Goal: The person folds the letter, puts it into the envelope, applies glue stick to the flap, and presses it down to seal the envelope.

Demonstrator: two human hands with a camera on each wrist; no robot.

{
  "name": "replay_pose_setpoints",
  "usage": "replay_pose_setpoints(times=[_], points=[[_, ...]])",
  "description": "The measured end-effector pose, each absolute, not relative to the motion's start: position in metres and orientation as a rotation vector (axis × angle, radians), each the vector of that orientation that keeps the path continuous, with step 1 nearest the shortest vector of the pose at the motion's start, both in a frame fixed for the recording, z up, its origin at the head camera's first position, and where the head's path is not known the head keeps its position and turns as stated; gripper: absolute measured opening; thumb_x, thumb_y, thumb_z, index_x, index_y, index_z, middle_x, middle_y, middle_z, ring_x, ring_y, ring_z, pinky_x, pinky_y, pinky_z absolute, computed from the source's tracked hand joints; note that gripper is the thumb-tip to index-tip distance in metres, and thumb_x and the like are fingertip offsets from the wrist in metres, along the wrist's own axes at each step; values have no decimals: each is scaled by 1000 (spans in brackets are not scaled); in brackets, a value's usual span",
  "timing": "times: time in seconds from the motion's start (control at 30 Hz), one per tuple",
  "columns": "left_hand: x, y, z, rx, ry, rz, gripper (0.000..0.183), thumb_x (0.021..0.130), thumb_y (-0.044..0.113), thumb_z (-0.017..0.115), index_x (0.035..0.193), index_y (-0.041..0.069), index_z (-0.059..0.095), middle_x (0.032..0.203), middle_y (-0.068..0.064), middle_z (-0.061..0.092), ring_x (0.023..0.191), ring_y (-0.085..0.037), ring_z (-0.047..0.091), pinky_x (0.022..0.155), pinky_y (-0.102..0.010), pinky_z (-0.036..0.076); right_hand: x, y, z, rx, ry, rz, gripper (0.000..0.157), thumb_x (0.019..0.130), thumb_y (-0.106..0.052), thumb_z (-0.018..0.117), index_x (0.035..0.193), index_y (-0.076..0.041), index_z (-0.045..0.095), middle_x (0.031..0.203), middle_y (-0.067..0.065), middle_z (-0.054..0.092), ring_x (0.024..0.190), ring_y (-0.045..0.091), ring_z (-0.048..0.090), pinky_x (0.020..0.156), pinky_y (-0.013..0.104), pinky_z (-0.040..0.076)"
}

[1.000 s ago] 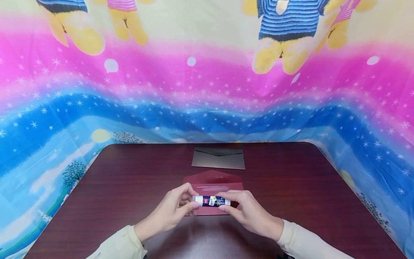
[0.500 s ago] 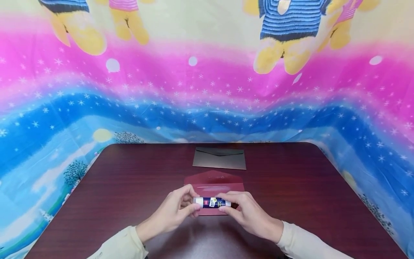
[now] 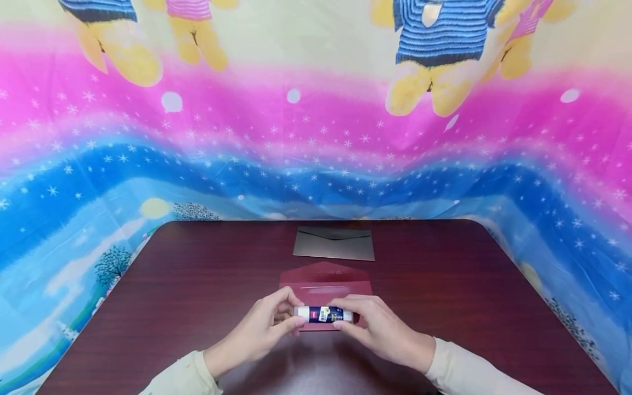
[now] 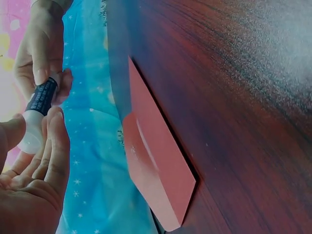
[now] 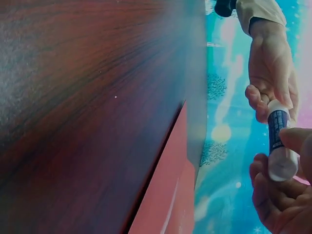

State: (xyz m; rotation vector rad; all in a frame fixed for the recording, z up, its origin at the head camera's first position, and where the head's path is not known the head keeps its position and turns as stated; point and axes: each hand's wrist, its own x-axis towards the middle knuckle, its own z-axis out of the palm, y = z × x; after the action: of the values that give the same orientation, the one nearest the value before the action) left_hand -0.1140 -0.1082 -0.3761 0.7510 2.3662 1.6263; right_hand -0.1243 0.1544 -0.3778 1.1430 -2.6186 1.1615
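A glue stick (image 3: 323, 314) with a dark blue label and white ends lies level between both hands, raised above the table. My left hand (image 3: 266, 321) pinches its white left end between thumb and fingers. Around the other end, my right hand (image 3: 382, 326) grips with thumb and fingers. In the left wrist view the glue stick (image 4: 41, 100) shows its pale end towards the left hand. Beneath them a red envelope (image 3: 326, 274) lies on the table with its flap spread away from me; the hands and glue stick hide part of it.
Behind the red envelope, a dark grey envelope (image 3: 336, 247) lies with its flap folded down. Both rest on a dark reddish-brown wooden table (image 3: 212, 274) with rounded far corners. A colourful printed cloth (image 3: 316, 137) hangs around its back and sides.
Both hands and the glue stick sit slightly lower in the head view, as does the whole scene by a little. Both hands keep the same hold.
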Motion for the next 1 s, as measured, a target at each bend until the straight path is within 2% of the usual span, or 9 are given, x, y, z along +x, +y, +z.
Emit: replay_pose_setpoints(times=[0.07, 0.2, 0.3, 0.43, 0.6, 0.77, 0.9, 1.0], points=[[-114, -107, -376, 727, 2371, 1625, 17, 97, 16, 68, 104, 6, 57, 88, -21, 72, 72, -7, 70, 72, -36, 62, -125, 152, -378, 1138, -2622, 1095, 24, 93, -19, 74, 116, -21, 71, 95, -12, 68, 80, -3, 56, 67, 19, 54], [-113, -103, -377, 687, 2385, 1599, 16, 97, 15, 68, 105, 7, 57, 90, -19, 72, 72, -14, 71, 72, -33, 61, -124, 148, -378, 1144, -2623, 907, 24, 91, -21, 77, 115, -20, 71, 102, -12, 69, 85, -3, 56, 72, 17, 54], [-113, -100, -377, 670, 2375, 1589, 16, 97, 16, 68, 105, 7, 57, 91, -19, 72, 72, -22, 71, 72, -33, 61, -124, 145, -377, 1180, -2606, 751, 27, 91, -25, 77, 116, -19, 71, 104, -11, 68, 86, -3, 56, 72, 14, 52], [-112, -96, -376, 643, 2365, 1600, 15, 97, 15, 68, 104, 7, 57, 89, -16, 71, 73, -25, 70, 72, -35, 61, -124, 142, -376, 1205, -2577, 626, 27, 91, -28, 76, 116, -19, 71, 100, -12, 67, 85, -3, 57, 73, 16, 51], [-113, -95, -374, 603, 2363, 1614, 15, 97, 16, 69, 105, 7, 60, 87, -10, 72, 74, -24, 71, 72, -36, 61, -125, 143, -374, 1214, -2605, 632, 26, 91, -28, 75, 115, -18, 71, 95, -12, 66, 81, -4, 55, 70, 16, 51], [-115, -95, -375, 599, 2411, 1577, 17, 99, 21, 65, 110, 9, 65, 94, -10, 75, 79, -19, 71, 72, -28, 59, -127, 145, -372, 1213, -2648, 710, 23, 92, -24, 75, 112, -15, 72, 93, -10, 69, 79, -5, 56, 69, 16, 51], [-117, -97, -379, 638, 2532, 1506, 25, 101, 25, 62, 119, 8, 68, 100, -6, 75, 82, -17, 71, 72, -22, 56, -128, 148, -371, 1180, -2687, 749, 21, 91, -19, 76, 111, -14, 72, 96, -8, 72, 81, -4, 58, 69, 18, 53], [-119, -98, -381, 653, 2590, 1473, 27, 101, 24, 62, 121, 8, 69, 102, -5, 76, 82, -17, 71, 72, -21, 56, -129, 149, -370, 1152, -2697, 755, 20, 90, -18, 76, 110, -13, 72, 95, -7, 72, 80, -4, 58, 69, 20, 54]])
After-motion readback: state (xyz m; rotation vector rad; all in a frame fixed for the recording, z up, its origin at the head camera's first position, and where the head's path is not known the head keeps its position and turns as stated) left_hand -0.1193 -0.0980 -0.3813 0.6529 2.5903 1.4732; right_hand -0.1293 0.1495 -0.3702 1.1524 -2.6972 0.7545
